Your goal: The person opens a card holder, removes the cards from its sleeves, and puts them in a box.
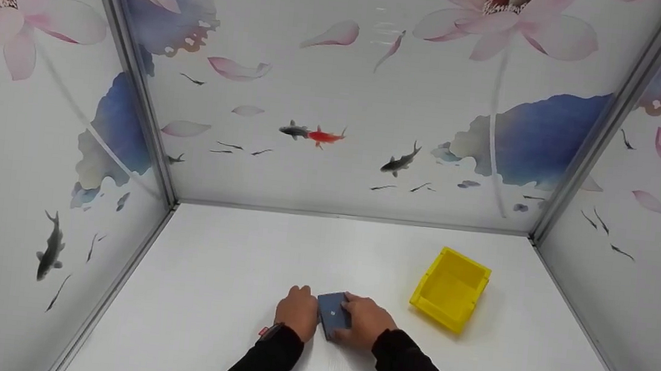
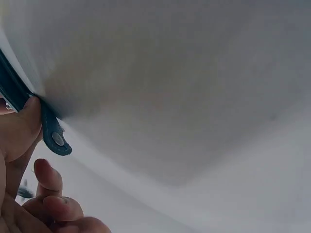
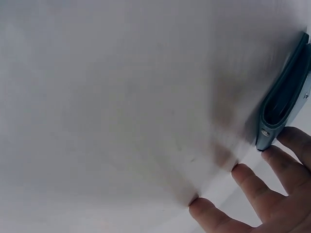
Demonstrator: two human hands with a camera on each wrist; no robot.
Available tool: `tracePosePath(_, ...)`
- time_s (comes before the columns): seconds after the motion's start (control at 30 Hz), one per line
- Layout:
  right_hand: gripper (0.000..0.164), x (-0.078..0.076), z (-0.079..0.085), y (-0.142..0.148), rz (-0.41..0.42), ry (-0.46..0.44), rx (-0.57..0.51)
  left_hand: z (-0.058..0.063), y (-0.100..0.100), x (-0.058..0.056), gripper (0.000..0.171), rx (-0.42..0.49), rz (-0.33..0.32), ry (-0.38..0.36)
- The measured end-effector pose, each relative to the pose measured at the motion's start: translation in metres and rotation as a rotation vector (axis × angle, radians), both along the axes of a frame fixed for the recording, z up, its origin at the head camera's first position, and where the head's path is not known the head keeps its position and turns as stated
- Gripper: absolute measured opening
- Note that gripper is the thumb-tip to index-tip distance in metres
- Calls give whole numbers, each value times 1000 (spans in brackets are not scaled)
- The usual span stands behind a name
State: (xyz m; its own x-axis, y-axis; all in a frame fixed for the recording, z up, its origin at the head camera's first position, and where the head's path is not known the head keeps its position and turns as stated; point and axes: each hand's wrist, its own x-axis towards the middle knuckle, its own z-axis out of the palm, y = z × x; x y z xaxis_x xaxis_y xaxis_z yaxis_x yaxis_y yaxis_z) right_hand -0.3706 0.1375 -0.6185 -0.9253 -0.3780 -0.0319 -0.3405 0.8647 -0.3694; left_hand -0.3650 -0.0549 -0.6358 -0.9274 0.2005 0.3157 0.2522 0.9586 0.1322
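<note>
Left grip (image 1: 297, 312) and right grip (image 1: 367, 321) pinch a flat blue leather-like case (image 1: 331, 315). At its two o'clock sits a yellow open-topped plastic box (image 1: 451, 289).

The right hand (image 1: 369, 321) covers one edge of the blue case (image 1: 329, 322). Both wrist views crop the case; its pale spot (image 1: 333, 313) is too small to identify.

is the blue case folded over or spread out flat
Folded over: the right wrist view shows the blue case bending round in a U, with a gap between its two sides.
</note>
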Motion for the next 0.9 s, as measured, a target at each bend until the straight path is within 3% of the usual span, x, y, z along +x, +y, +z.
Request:
tracePosePath(0.17, 69, 6, 8, -10, -23, 18, 32, 5, -3, -3, 17, 115, 4, -112)
tracePosePath(0.3, 72, 7, 14, -18, -48, 63, 73, 9, -5, -7, 25, 138, 9, -179)
tracePosePath(0.47, 77, 4, 9, -27, -99, 141, 135, 15, -5, -9, 24, 159, -11, -223)
tracePosePath(0.6, 70, 3, 2, -30, -118, 165, 100, 15, -5, -8, 28, 204, -22, -229)
tracePosePath(0.77, 59, -1, 1, -27, -106, 92, -19, 12, -6, -5, 35, 209, 0, -192)
tracePosePath(0.9, 53, -3, 15, -18, -110, -32, -141, 14, -5, -3, 32, 210, 28, -196)
